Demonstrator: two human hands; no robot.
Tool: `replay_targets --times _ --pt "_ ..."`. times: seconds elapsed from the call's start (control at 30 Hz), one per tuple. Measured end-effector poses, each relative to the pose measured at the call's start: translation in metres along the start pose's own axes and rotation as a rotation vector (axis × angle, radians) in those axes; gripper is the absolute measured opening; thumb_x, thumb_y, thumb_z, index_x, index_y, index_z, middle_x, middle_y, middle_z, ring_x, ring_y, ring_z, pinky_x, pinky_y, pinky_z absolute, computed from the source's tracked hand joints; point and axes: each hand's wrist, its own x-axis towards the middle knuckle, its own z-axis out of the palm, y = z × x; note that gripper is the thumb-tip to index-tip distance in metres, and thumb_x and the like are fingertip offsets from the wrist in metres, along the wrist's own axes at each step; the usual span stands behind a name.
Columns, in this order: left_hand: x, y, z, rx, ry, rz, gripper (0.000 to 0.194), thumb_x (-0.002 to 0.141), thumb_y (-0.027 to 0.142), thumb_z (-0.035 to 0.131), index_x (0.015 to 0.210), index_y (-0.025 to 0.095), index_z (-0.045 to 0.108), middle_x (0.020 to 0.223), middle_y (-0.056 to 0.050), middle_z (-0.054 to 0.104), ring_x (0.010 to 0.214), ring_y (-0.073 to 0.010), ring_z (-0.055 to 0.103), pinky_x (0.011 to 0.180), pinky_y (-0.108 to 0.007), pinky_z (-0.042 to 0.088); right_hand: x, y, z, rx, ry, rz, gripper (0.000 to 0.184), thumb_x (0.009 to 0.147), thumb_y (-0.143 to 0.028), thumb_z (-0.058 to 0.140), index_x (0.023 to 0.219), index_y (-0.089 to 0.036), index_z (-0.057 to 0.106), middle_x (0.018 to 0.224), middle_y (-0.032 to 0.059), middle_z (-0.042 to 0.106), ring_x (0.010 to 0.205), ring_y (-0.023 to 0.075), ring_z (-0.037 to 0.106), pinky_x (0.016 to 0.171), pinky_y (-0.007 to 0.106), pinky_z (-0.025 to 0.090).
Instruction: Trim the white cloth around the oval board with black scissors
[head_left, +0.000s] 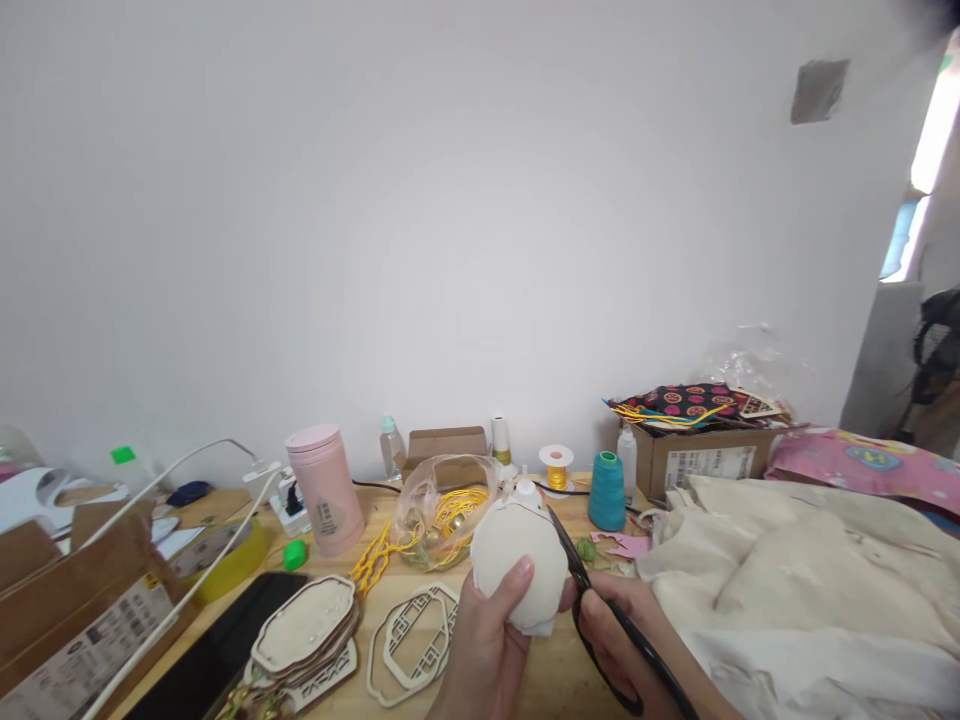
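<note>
My left hand point(491, 625) grips a rounded cream fabric-covered piece point(521, 565), thumb across its front face. My right hand point(615, 620) holds black-handled scissors point(577, 570), their blades pointing up beside the piece's right edge. The right fingertips reach close to that edge; whether they touch it I cannot tell. Left of my left hand lie pale cut-out lattice frames point(416, 640) on the wooden table. Farther left is a stack of cream fabric-faced panels point(304, 625). Behind the held piece, a white nozzle tip shows, its bottle mostly hidden.
A pink tumbler point(326, 490), a clear bag with yellow cords point(450, 515), a teal thread cone point(607, 492) and a yellow thread spool point(555, 470) stand behind. Cream cloth point(810, 570) is heaped right, before a cardboard box point(697, 460). A black phone point(217, 650) and yellow tape point(221, 560) lie left.
</note>
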Motion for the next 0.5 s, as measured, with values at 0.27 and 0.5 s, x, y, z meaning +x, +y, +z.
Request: replay_targets --times 0.27,0.5 --pt "0.002 -0.003 -0.001 0.007 -0.084 0.006 0.034 0.075 0.016 0.059 0.109 0.017 0.055 0.065 0.000 0.059 0.054 -0.0092 0.052 0.066 -0.024 0.048 -0.009 0.012 0.004 0.131 0.018 0.072 0.046 0.081 -0.061 0.034 0.064 -0.019 0.040 0.050 -0.0076 0.029 0.037 0.0047 0.025 0.031 0.017 0.021" --pt "0.001 -0.002 0.000 -0.018 -0.030 -0.020 0.049 0.072 0.016 0.062 0.118 0.018 0.048 0.077 -0.004 0.065 0.061 -0.0126 0.058 0.064 -0.025 0.049 -0.005 0.010 0.005 0.132 0.041 0.072 0.046 0.080 -0.061 0.036 0.063 -0.019 0.041 0.045 -0.0085 0.027 0.035 0.0044 0.022 0.030 0.017 0.019"
